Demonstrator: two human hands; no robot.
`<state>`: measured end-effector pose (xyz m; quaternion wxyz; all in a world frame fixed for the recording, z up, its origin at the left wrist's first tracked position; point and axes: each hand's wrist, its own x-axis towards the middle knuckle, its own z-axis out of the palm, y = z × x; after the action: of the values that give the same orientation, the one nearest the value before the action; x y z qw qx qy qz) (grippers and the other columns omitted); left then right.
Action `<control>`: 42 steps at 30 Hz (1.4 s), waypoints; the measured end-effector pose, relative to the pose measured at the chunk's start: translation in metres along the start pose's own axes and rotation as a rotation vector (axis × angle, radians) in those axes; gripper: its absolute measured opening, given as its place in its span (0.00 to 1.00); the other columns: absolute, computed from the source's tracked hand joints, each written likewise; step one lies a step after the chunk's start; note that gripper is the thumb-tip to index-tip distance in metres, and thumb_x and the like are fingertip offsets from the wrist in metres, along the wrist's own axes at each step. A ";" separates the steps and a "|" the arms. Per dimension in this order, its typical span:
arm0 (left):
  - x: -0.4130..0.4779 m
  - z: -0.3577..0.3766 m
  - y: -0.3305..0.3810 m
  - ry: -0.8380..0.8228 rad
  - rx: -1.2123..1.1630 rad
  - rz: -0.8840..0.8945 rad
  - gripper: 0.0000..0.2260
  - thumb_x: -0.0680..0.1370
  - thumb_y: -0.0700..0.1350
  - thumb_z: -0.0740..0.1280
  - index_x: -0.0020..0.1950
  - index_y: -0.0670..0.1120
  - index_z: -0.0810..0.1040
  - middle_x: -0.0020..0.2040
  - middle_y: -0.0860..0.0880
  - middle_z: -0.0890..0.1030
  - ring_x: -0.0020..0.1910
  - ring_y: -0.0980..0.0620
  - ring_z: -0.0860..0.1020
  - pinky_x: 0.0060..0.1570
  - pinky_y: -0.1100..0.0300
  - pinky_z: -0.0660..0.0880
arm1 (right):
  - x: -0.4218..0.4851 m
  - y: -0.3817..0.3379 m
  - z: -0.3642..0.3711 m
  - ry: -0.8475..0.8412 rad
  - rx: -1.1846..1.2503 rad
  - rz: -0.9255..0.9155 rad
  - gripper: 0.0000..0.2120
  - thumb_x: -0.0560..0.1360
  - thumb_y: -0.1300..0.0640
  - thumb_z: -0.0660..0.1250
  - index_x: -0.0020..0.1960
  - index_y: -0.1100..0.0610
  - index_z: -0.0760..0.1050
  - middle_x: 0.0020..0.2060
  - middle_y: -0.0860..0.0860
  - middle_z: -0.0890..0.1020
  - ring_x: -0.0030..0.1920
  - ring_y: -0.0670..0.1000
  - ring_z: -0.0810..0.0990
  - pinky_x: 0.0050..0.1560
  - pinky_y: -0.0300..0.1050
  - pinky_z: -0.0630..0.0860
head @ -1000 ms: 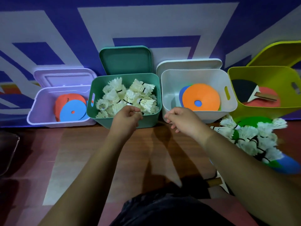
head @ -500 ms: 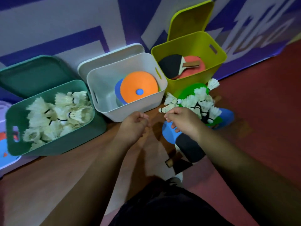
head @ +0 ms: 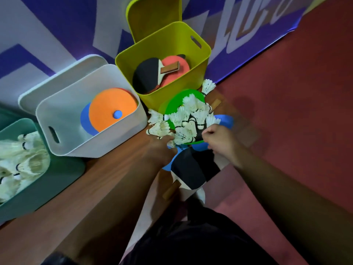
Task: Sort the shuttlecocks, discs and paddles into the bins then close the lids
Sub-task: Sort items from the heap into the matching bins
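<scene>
Reaching with both hands into the unsorted heap (head: 191,134) on the floor (head: 286,111). The teal bin (head: 47,188), holding sorted shuttlecocks (head: 24,161), is sitting well off to the left of the left hand (head: 160,152). The white bin (head: 86,142) with discs is sitting just left of and beyond that hand. The yellow bin (head: 152,96) with paddles is standing beyond both hands, lid up. A black paddle (head: 193,169) is lying between the two wrists. A green disc (head: 173,108) and a blue disc (head: 225,119) are lying beyond the knuckles, under the loose shuttlecocks (head: 187,119).

The left hand is burying its front among the feathers; grip cannot be told. The right hand (head: 219,140) is curling at the heap's right edge; whether it is pinching anything cannot be told either.

Judgement: shuttlecocks are going first. Advising: taking a few per hand by the cork ends, lifting straight up so the discs are not dragging, then carrying left past the white bin to the teal one.
</scene>
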<state>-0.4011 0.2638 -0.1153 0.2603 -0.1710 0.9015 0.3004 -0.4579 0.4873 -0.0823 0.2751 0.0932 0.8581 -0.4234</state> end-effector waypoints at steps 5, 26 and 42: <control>0.005 0.022 0.010 -0.012 0.160 -0.111 0.24 0.81 0.54 0.67 0.77 0.55 0.70 0.71 0.37 0.65 0.65 0.35 0.75 0.65 0.49 0.73 | 0.016 0.014 0.001 -0.051 -0.124 -0.119 0.06 0.78 0.56 0.68 0.52 0.48 0.82 0.38 0.44 0.80 0.44 0.52 0.83 0.44 0.42 0.75; -0.055 -0.007 -0.054 0.527 0.087 -0.058 0.04 0.80 0.50 0.69 0.53 0.53 0.81 0.48 0.50 0.83 0.45 0.44 0.81 0.40 0.50 0.80 | 0.043 -0.026 0.040 -0.229 -0.937 -0.604 0.11 0.81 0.57 0.65 0.59 0.53 0.83 0.55 0.54 0.81 0.51 0.60 0.82 0.51 0.53 0.82; -0.161 -0.038 -0.150 0.945 -0.331 -0.328 0.02 0.79 0.50 0.73 0.49 0.53 0.84 0.43 0.53 0.79 0.44 0.53 0.76 0.43 0.57 0.73 | -0.032 -0.138 0.164 -0.451 -0.378 -0.747 0.03 0.77 0.55 0.71 0.50 0.49 0.83 0.40 0.40 0.81 0.46 0.46 0.81 0.47 0.41 0.74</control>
<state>-0.2153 0.1502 -0.0654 -0.1617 -0.4653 0.8226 0.2840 -0.4213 0.2763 -0.0521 0.2955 -0.3677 0.8139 -0.3392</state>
